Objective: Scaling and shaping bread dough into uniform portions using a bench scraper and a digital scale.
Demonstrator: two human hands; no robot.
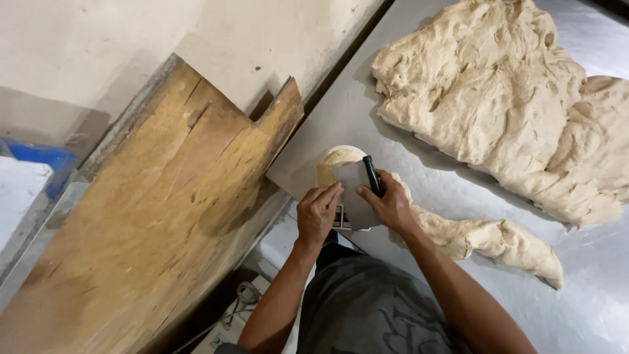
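Dough portion point(337, 159) sits on a small white scale point(346, 219) at the near edge of the steel worktop point(590, 275), just in front of the person. Right hand point(392, 203) has its fingers closed around the black handle of a flat metal scraper point(357, 190), the blade lying over the portion. Left hand point(318, 211) rests fingers-down on the scale's front edge and the blade's near side; fingers held close together, gripping nothing that can be seen.

A long dough strip point(488, 239) lies on the worktop, running away from the right wrist. 1 large dough mass point(498, 98) fills the far side, well apart from the scale. A worn wooden board point(151, 223) leans beside the worktop on the left.

Risks, as judged: the scale stands right at the worktop's edge, so pressure from the left hand could tip or shift it. Sticky dough may cling to the blade. The left fingertips lie close to the scraper's edge.
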